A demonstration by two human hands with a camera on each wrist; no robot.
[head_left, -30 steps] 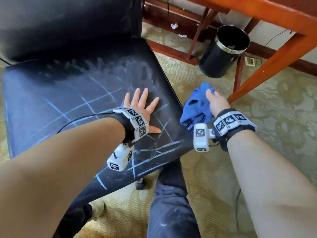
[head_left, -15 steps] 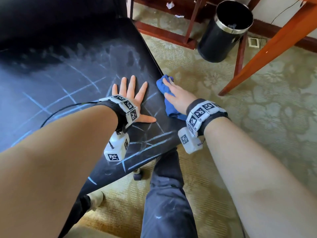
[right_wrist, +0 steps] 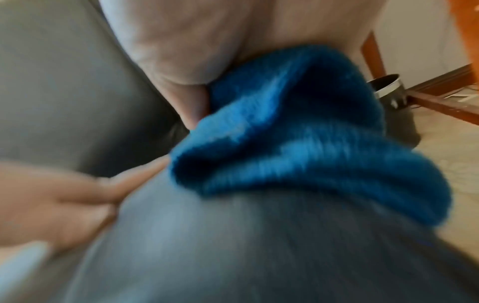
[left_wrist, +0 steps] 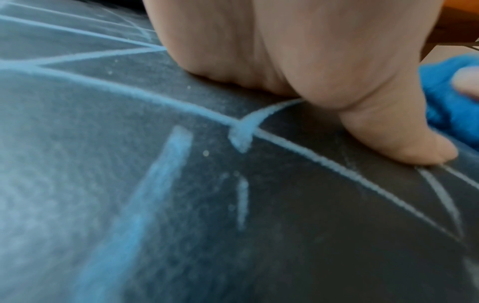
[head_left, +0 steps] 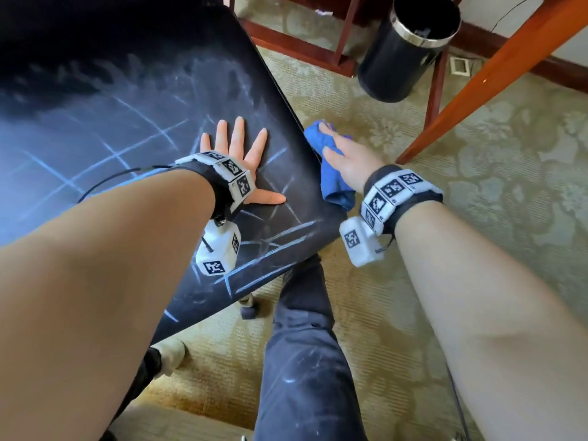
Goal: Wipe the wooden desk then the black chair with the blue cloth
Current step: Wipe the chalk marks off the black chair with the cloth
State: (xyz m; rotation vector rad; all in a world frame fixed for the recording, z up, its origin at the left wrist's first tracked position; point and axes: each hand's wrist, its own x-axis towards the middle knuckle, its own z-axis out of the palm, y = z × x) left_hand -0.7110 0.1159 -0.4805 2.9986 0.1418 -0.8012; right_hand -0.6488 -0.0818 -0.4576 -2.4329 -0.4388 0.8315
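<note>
The black chair seat [head_left: 127, 138] is crossed with pale blue chalk lines and smears. My left hand [head_left: 245, 148] lies flat on it with its fingers spread, and the left wrist view shows the palm [left_wrist: 285, 51] and thumb down on the seat [left_wrist: 181, 225]. My right hand [head_left: 343, 157] presses the bunched blue cloth [head_left: 334, 186] with straight fingers against the seat's right edge. Seen from the right wrist, the cloth [right_wrist: 298, 143] bulges out under the palm [right_wrist: 194, 41]. Only the wooden desk's legs [head_left: 483, 81] are in view, at the upper right.
A black waste bin [head_left: 407, 49] with a chrome rim stands on the patterned carpet [head_left: 477, 218] beyond the chair, between the desk's legs. My own leg in dark trousers [head_left: 305, 361] is just below the seat's front corner. A cable runs from my left wrist across the seat.
My right hand has brought the cloth from the air beside the chair down onto the seat's right edge and flattened on it. The left hand has stayed flat on the seat.
</note>
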